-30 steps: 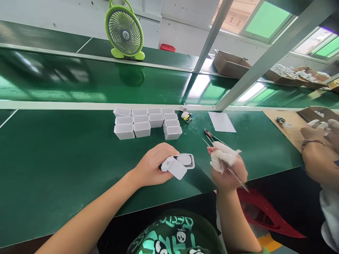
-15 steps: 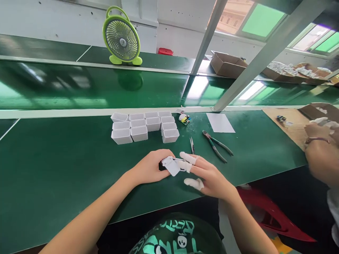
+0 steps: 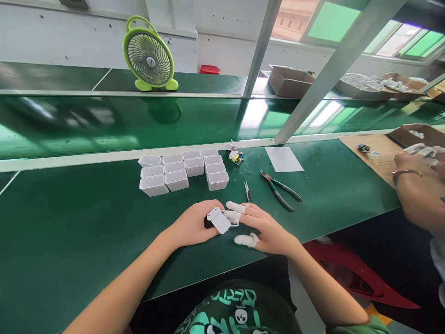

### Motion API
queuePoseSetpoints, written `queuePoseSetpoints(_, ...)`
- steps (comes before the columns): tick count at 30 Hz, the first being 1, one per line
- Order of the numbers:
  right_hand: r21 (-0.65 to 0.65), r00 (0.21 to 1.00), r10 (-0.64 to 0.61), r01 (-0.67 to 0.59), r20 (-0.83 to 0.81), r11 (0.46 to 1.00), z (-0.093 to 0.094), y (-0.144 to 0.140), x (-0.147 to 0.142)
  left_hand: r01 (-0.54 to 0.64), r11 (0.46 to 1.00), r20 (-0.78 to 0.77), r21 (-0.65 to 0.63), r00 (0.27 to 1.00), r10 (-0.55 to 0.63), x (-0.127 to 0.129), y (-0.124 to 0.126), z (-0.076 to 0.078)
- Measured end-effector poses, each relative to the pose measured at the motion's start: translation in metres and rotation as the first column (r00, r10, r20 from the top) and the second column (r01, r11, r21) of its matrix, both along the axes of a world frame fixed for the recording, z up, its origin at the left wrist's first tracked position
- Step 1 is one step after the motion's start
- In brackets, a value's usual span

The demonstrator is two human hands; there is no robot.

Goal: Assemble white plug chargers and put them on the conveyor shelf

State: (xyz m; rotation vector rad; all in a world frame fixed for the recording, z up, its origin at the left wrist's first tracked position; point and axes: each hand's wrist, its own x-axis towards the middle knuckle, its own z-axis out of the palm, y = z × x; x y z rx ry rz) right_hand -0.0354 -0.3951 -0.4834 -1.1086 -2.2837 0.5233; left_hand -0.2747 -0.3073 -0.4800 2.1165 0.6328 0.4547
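My left hand (image 3: pixel 193 225) grips a small white plastic part with a flap (image 3: pixel 219 220) on the green table mat (image 3: pixel 69 222). My right hand (image 3: pixel 259 225), with white finger cots on several fingers, rests against the same part from the right, fingers spread on it. Tweezers (image 3: pixel 247 190) lie on the mat just beyond my right hand. Green-handled pliers (image 3: pixel 280 190) lie to their right. Several empty white plastic shells (image 3: pixel 181 171) stand in rows farther back.
A small circuit board (image 3: pixel 236 157) and a white sheet (image 3: pixel 283 159) lie behind the tools. A green fan (image 3: pixel 149 52) stands on the far shelf, with cardboard boxes (image 3: pixel 290 81) to the right. Another person's hands (image 3: pixel 415 185) work at the right edge over cardboard.
My right hand put the tweezers down on the mat and came over to the white part held by my left hand. The view shifted slightly.
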Motion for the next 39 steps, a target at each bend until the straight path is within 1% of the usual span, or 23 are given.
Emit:
queuePoseSetpoints(2, -0.039, 0.993, -0.021, 0.017, -0.116, 0.999, -0.002, -0.003, 0.001, -0.040, 0.997, 0.064, 0.071, 0.997, 0.035, -0.002, 0.000, 0.000)
queuePoseSetpoints(3, -0.057, 0.985, -0.038, 0.029, -0.167, 0.998, -0.003, -0.005, 0.001, -0.083, 0.987, 0.127, 0.136, 0.990, 0.065, -0.003, -0.001, 0.000)
queuePoseSetpoints(4, -0.070, 0.976, -0.056, 0.042, -0.210, 0.997, -0.003, -0.008, 0.000, -0.147, 0.964, 0.206, 0.220, 0.973, 0.102, -0.004, -0.003, 0.001)
queuePoseSetpoints(5, -0.075, 0.967, -0.075, 0.058, -0.244, 0.995, -0.002, -0.010, -0.002, -0.224, 0.923, 0.290, 0.315, 0.948, 0.131, -0.004, -0.005, 0.003)
queuePoseSetpoints(7, -0.063, 0.955, -0.119, 0.105, -0.273, 0.992, 0.000, -0.015, -0.009, -0.355, 0.791, 0.424, 0.499, 0.896, 0.135, -0.002, -0.014, 0.006)
queuePoseSetpoints(8, -0.043, 0.952, -0.142, 0.136, -0.270, 0.990, 0.001, -0.017, -0.015, -0.395, 0.720, 0.461, 0.571, 0.880, 0.116, 0.000, -0.019, 0.009)
queuePoseSetpoints(9, -0.015, 0.953, -0.165, 0.166, -0.255, 0.986, 0.003, -0.018, -0.021, -0.406, 0.670, 0.476, 0.622, 0.875, 0.088, 0.002, -0.024, 0.010)
queuePoseSetpoints(11, 0.058, 0.959, -0.188, 0.205, -0.212, 0.977, 0.006, -0.019, -0.034, -0.423, 0.625, 0.498, 0.657, 0.865, 0.062, 0.007, -0.034, 0.013)
queuePoseSetpoints(13, 0.119, 0.965, -0.183, 0.208, -0.187, 0.971, 0.008, -0.018, -0.045, -0.470, 0.597, 0.531, 0.650, 0.843, 0.086, 0.010, -0.040, 0.014)
queuePoseSetpoints(15, 0.139, 0.969, -0.163, 0.190, -0.188, 0.972, 0.009, -0.015, -0.054, -0.512, 0.574, 0.555, 0.639, 0.823, 0.117, 0.011, -0.043, 0.015)
queuePoseSetpoints(17, 0.128, 0.969, -0.143, 0.171, -0.201, 0.977, 0.010, -0.013, -0.061, -0.540, 0.569, 0.572, 0.620, 0.808, 0.143, 0.011, -0.044, 0.016)
queuePoseSetpoints(19, 0.114, 0.966, -0.123, 0.152, -0.225, 0.982, 0.010, -0.012, -0.067, -0.558, 0.584, 0.584, 0.589, 0.794, 0.169, 0.011, -0.044, 0.018)
queuePoseSetpoints(21, 0.097, 0.958, -0.109, 0.139, -0.264, 0.985, 0.009, -0.012, -0.071, -0.537, 0.628, 0.578, 0.564, 0.799, 0.165, 0.012, -0.045, 0.018)
queuePoseSetpoints(23, 0.087, 0.950, -0.110, 0.141, -0.293, 0.986, 0.009, -0.012, -0.074, -0.477, 0.678, 0.562, 0.559, 0.819, 0.112, 0.013, -0.047, 0.018)
queuePoseSetpoints(25, 0.091, 0.951, -0.140, 0.171, -0.276, 0.981, 0.010, -0.011, -0.073, -0.423, 0.703, 0.552, 0.572, 0.832, 0.052, 0.013, -0.049, 0.019)
queuePoseSetpoints(27, 0.160, 0.962, -0.196, 0.227, -0.191, 0.961, 0.012, -0.010, -0.070, -0.449, 0.704, 0.591, 0.550, 0.805, 0.052, 0.010, -0.050, 0.021)
queuePoseSetpoints(28, 0.219, 0.964, -0.233, 0.257, -0.130, 0.941, 0.013, -0.010, -0.067, -0.485, 0.705, 0.621, 0.518, 0.779, 0.080, 0.008, -0.050, 0.022)
queuePoseSetpoints(30, 0.352, 0.952, -0.306, 0.290, -0.010, 0.890, 0.016, -0.009, -0.063, -0.563, 0.705, 0.666, 0.431, 0.726, 0.172, 0.005, -0.048, 0.027)
queuePoseSetpoints(31, 0.410, 0.942, -0.334, 0.291, 0.035, 0.864, 0.017, -0.008, -0.061, -0.588, 0.706, 0.663, 0.396, 0.715, 0.223, 0.004, -0.047, 0.029)
queuePoseSetpoints(33, 0.493, 0.927, -0.365, 0.276, 0.091, 0.825, 0.019, -0.008, -0.059, -0.598, 0.713, 0.614, 0.366, 0.731, 0.298, 0.003, -0.044, 0.032)
queuePoseSetpoints(35, 0.539, 0.917, -0.378, 0.255, 0.128, 0.803, 0.020, -0.008, -0.059, -0.595, 0.719, 0.576, 0.358, 0.747, 0.331, 0.003, -0.041, 0.033)
queuePoseSetpoints(37, 0.546, 0.909, -0.383, 0.241, 0.163, 0.803, 0.020, -0.008, -0.060, -0.608, 0.698, 0.582, 0.379, 0.743, 0.330, 0.004, -0.041, 0.033)
queuePoseSetpoints(39, 0.527, 0.904, -0.386, 0.242, 0.182, 0.815, 0.019, -0.007, -0.061, -0.615, 0.636, 0.605, 0.467, 0.746, 0.277, 0.003, -0.043, 0.030)
